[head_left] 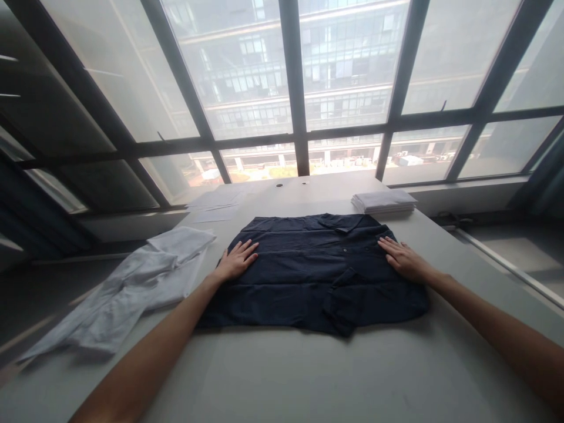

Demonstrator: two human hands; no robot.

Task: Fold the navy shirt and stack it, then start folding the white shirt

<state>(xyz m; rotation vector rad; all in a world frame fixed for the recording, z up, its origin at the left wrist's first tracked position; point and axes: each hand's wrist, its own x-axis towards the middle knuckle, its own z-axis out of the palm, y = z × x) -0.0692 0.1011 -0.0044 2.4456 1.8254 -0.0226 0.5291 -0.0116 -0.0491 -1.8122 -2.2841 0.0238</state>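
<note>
A dark navy shirt [291, 270] lies spread sideways across the white table, with a small button and its sleeves visible toward the right. On its left end my left hand [237, 259] rests flat, fingers stretched out. My right hand [404, 258] lies flat near the shirt's right edge, its fingers also extended. Neither hand grips the cloth. Light creases run across the fabric between the two hands.
A crumpled white garment [145, 282] lies at the left and hangs over the table's edge. Several white paper sheets [215, 202] lie at the back left. A folded white stack [383, 201] sits at the back right. Large windows [343, 64] stand behind the table [273, 376].
</note>
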